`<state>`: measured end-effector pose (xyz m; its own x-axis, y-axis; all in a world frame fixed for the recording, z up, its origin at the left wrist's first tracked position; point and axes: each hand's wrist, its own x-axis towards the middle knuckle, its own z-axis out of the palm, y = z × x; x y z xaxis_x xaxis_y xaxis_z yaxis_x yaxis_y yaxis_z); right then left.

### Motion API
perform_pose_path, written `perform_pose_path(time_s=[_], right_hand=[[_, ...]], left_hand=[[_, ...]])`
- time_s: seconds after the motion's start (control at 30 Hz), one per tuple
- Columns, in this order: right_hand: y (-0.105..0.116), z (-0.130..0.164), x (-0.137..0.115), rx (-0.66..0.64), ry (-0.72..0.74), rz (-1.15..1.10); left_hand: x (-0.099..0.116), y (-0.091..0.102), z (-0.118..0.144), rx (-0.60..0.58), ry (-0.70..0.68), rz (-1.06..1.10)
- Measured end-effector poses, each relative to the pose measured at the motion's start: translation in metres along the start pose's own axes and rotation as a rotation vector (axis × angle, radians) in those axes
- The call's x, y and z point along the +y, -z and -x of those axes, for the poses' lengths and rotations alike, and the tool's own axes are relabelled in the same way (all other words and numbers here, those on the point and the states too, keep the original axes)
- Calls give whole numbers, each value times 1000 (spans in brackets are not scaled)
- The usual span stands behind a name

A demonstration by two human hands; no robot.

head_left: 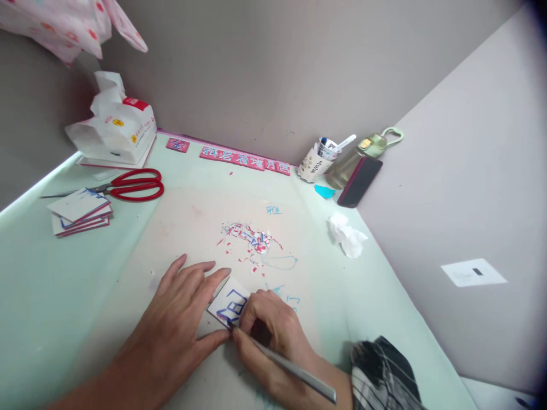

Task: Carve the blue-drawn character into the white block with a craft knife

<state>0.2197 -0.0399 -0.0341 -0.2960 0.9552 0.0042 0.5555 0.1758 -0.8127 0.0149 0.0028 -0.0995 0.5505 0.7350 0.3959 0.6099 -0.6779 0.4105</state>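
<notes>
A small white square card [229,303] with a blue hand-drawn character lies tilted on the cutting sheet. My left hand [182,310] rests flat beside it, fingers spread, with the index fingertip and thumb against the card's edges. A slim metal craft knife [299,373] is gripped in my right hand [277,330], its tip down at the card's lower corner. My curled fingers partly cover the card's right side. Just beyond both hands sits a heap of red and white paper scraps [256,239].
Red-handled scissors [137,185] and stacked cards [81,213] lie left, near a tissue pack [119,125]. Pink character tiles [243,159] line the back wall. At right stand a pen cup [316,162], a bottle [348,165], a phone [360,182] and crumpled tissue [348,236].
</notes>
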Motion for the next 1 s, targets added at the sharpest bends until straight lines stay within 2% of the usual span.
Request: perform_pose_path(time_s=[0.17,0.4,0.53,0.7,0.87,1.0], right_hand=[[-1,0,3,-1,42,-2],[1,0,5,-7,26,-35],[1,1,8,-3,125,24],[0,0,11,19,261,120],[-1,-1,14,30,290,132],[-2,-1,15,36,294,138]], left_hand=[[-8,7,3,-89,-25,18],[-2,19,-4,-52,-22,127],[0,24,-8,-47,-55,152],[-4,24,-9,-41,-101,137],[-6,21,-9,-29,-169,98],[-7,18,-9,-50,-169,41]])
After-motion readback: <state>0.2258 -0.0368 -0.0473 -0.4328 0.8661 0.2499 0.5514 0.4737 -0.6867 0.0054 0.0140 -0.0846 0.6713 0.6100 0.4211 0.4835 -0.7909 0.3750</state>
